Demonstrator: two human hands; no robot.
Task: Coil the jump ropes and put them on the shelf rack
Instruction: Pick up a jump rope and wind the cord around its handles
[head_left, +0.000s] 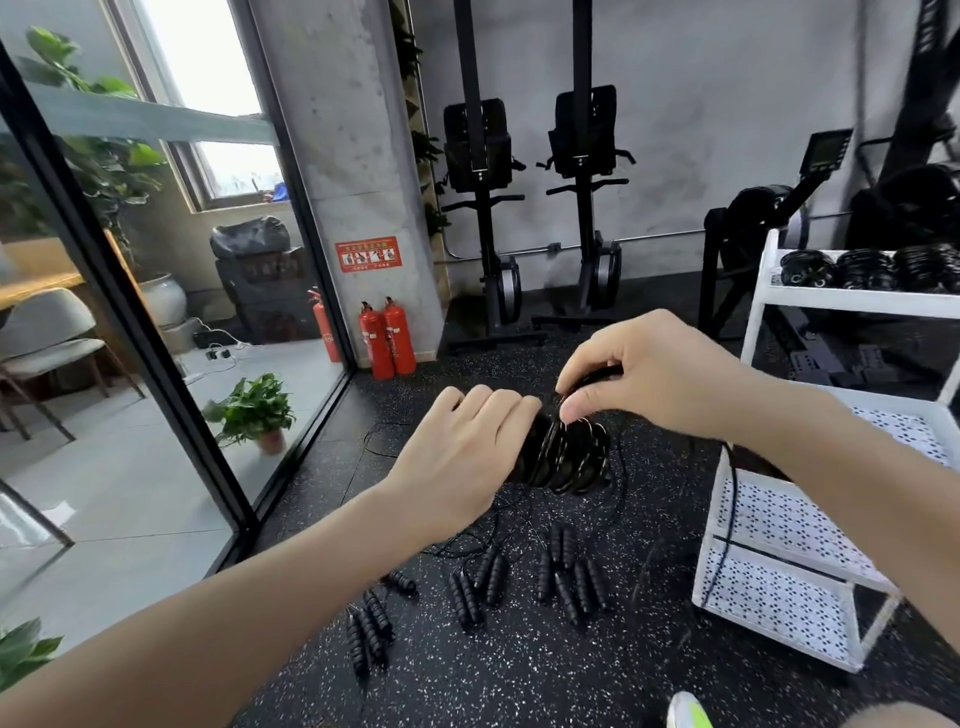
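Fingers of the left hand (467, 447) gripped the jump rope handles (566, 457); right hand (639, 374) pinched its cord. Red wall sign (368, 254) lettering was unreadable.

Gym. Two rowing machines (540, 208) stood upright against the concrete wall; speckled rubber floor (519, 675) below them, weight plates (914, 208) to their right.

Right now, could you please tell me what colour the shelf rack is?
The shelf rack is white with dotted perforated shelves, seen in the head view.
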